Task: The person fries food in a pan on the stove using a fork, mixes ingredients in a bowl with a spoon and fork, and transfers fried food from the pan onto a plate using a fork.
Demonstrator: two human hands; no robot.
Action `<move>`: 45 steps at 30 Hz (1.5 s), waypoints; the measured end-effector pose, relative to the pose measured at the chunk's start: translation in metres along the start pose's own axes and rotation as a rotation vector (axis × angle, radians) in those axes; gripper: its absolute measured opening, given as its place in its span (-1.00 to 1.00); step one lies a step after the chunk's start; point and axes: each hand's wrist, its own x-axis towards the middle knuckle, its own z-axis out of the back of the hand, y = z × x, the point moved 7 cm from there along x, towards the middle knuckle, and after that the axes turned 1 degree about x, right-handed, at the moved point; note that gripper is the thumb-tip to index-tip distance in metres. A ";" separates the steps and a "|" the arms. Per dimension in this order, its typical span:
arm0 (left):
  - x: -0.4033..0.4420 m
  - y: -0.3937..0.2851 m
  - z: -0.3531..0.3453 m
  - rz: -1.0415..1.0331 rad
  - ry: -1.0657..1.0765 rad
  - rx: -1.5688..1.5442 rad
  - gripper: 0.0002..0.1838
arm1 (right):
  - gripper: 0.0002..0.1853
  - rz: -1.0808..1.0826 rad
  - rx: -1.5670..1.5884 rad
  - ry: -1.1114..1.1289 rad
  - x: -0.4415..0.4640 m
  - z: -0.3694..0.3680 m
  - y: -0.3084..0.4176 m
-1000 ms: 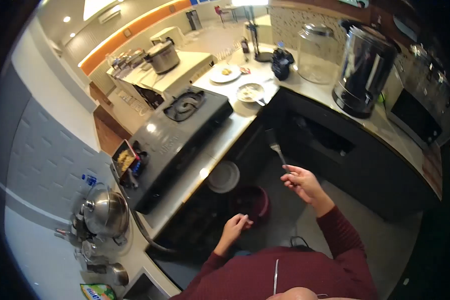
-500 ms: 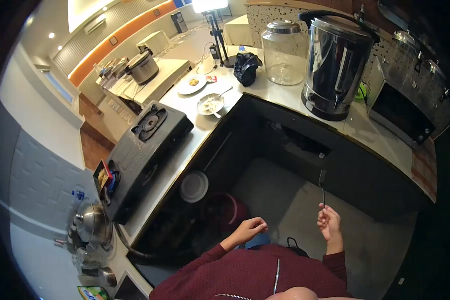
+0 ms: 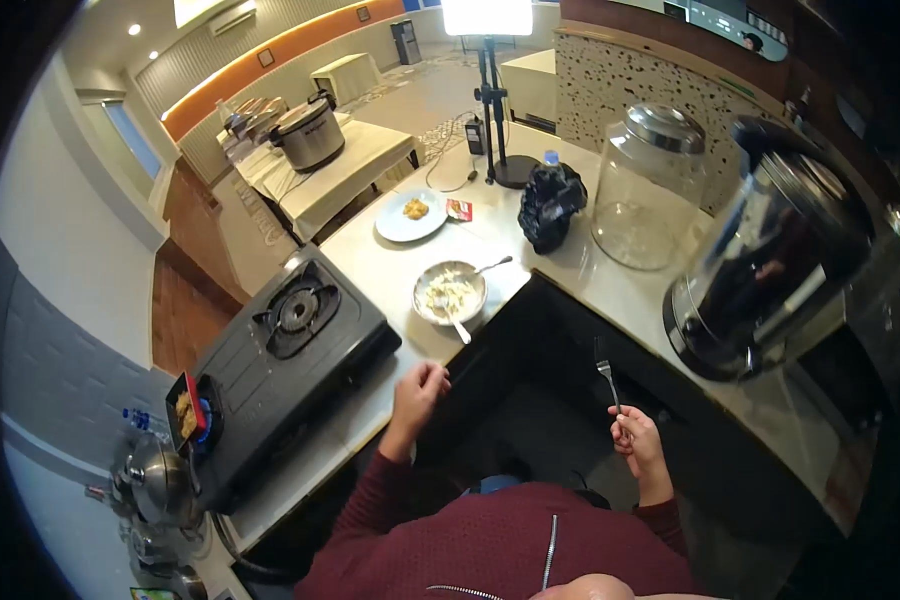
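My right hand [image 3: 638,440] grips a metal fork [image 3: 608,375] by its handle, tines pointing up and away, over the dark gap inside the counter. Loosely curled, with nothing visible in its fingers, my left hand [image 3: 419,398] hovers near the counter edge beside the stove. Ahead of it stands a metal bowl [image 3: 432,310] of pale, crumbly food with two utensils, one a spoon [image 3: 460,328]. Farther back, a white plate [image 3: 395,228] carries a small golden-brown piece of food [image 3: 416,209].
At left is a black two-burner stove [image 3: 295,370]; a red-edged pan [image 3: 184,412] of food sits over a blue flame. Metal pots [image 3: 160,480] lie beyond. A black plastic bag [image 3: 550,210], glass jar [image 3: 645,195], tall metal urn [image 3: 770,270] and lamp stand [image 3: 490,110] line the counter.
The view has swung toward the counter and stove. My left hand has moved up and left, nearer the counter edge and bowl. The fork stays in my right hand.
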 end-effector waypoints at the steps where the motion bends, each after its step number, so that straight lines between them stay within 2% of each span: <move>1: 0.041 -0.003 0.007 -0.094 -0.042 0.011 -0.77 | -0.81 0.004 -0.008 0.023 0.021 -0.009 0.011; 3: 0.119 -0.022 0.006 -0.144 -0.029 0.049 -0.76 | -0.81 0.018 -0.042 0.021 0.056 -0.022 0.033; 5: 0.201 -0.030 -0.003 -0.269 -0.037 0.337 -0.73 | -0.81 0.026 -0.041 0.001 0.083 -0.030 0.048; 7: 0.289 -0.004 -0.018 -0.208 -0.013 0.309 -0.71 | -0.81 -0.001 -0.037 -0.002 0.101 -0.033 0.055; 10: 0.387 0.029 -0.033 -0.259 -0.066 0.635 -0.74 | -0.81 -0.034 -0.071 -0.019 0.124 -0.030 0.065; 14: 0.451 0.059 -0.039 -0.135 -0.023 0.911 -0.75 | -0.81 -0.042 -0.125 -0.064 0.153 -0.021 0.080; 17: 0.489 0.080 -0.041 -0.048 -0.065 0.961 -0.70 | -0.81 0.007 -0.178 -0.079 0.184 -0.014 0.103; 23: 0.531 0.101 -0.056 0.153 -0.097 1.047 -0.60 | -0.81 0.019 -0.215 -0.092 0.224 -0.010 0.137; 32: 0.535 0.105 -0.065 0.212 -0.197 1.036 -0.71 | -0.80 -0.007 -0.191 -0.041 0.252 -0.001 0.137; 36: 0.519 0.069 -0.087 0.059 -0.047 0.875 -0.72 | -0.79 -0.020 -0.218 -0.048 0.252 0.000 0.139; 39: 0.498 0.045 -0.121 -0.222 0.142 0.631 -0.74 | -0.79 -0.014 -0.233 -0.045 0.253 0.003 0.135; 42: 0.469 0.029 -0.151 -0.246 0.192 0.505 -0.78 | -0.79 -0.015 -0.229 -0.034 0.253 0.000 0.135; 45: 0.446 0.017 -0.177 -0.306 0.262 0.540 -0.82 | -0.79 -0.009 -0.231 -0.029 0.252 -0.003 0.133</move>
